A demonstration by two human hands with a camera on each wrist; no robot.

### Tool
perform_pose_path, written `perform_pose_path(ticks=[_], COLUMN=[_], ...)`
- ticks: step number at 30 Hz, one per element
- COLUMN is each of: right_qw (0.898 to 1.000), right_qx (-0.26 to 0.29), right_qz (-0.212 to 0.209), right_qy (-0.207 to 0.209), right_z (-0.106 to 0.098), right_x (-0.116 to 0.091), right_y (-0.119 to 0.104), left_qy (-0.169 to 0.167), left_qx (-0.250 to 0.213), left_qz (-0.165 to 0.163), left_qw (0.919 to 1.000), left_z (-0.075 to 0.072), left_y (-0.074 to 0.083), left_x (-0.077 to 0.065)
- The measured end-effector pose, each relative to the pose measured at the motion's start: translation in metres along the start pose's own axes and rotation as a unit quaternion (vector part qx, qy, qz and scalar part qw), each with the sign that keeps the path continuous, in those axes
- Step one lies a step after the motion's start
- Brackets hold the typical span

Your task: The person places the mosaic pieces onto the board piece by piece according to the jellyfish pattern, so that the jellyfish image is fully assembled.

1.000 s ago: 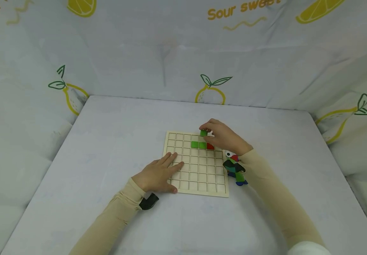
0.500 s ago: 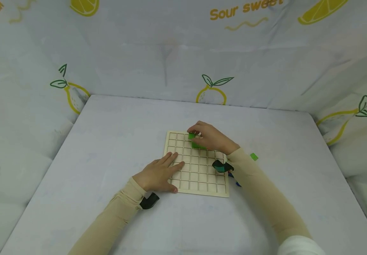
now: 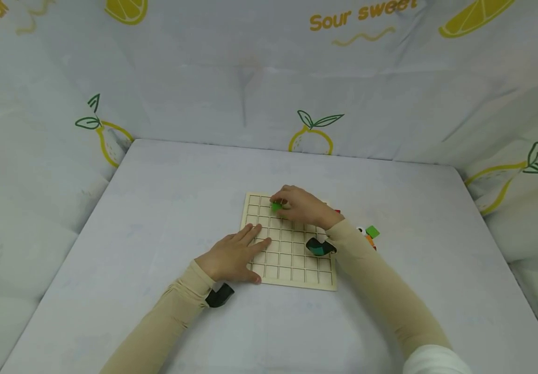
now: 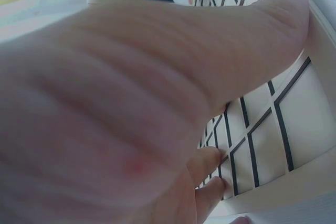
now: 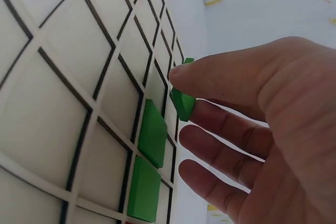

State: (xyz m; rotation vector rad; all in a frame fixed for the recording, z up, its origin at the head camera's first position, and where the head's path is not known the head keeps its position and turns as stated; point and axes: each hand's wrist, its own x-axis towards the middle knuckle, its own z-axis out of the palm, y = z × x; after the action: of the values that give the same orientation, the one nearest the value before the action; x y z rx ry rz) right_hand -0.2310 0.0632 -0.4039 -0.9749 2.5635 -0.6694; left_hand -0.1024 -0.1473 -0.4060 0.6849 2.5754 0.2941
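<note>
A pale wooden grid board (image 3: 292, 246) lies on the table in front of me. My left hand (image 3: 231, 257) rests on its left side, fingers spread and thumb by the near edge. Over the far part of the board, my right hand (image 3: 303, 206) pinches a small green tile (image 5: 184, 100) between thumb and index finger. That tile is tilted, just above the grid in the right wrist view. Two green tiles, one nearer (image 5: 144, 187) and one farther (image 5: 152, 132), sit side by side in cells. In the head view my right hand hides them.
Right of the board lie loose pieces, partly hidden by my right sleeve: a green tile (image 3: 372, 231), an orange piece (image 3: 370, 240) and a white piece with an eye (image 3: 361, 230). A bit of red (image 3: 338, 211) shows beside the board's right edge.
My right hand has carried the green tile leftward along the far rows, then slightly nearer me and lower. The left hand has stayed in place on the board.
</note>
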Motion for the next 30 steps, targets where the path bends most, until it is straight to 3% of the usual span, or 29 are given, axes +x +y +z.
perform_pose_path(ticks=[15, 30], right_qw=[0.998, 0.999], right_qx=[-0.053, -0.046], right_qz=[0.02, 0.016], right_qy=[-0.008, -0.02], right_z=[0.0096, 0.0098], right_x=[0.0009, -0.0004], right_y=[-0.0014, -0.0012], left_qy=[-0.003, -0.004], left_qx=[0.001, 0.002], left_qz=[-0.001, -0.001], left_qw=[1.0, 1.0], left_z=[-0.0018, -0.0018], left_y=[0.001, 0.0012], left_x=[-0.0005, -0.0007])
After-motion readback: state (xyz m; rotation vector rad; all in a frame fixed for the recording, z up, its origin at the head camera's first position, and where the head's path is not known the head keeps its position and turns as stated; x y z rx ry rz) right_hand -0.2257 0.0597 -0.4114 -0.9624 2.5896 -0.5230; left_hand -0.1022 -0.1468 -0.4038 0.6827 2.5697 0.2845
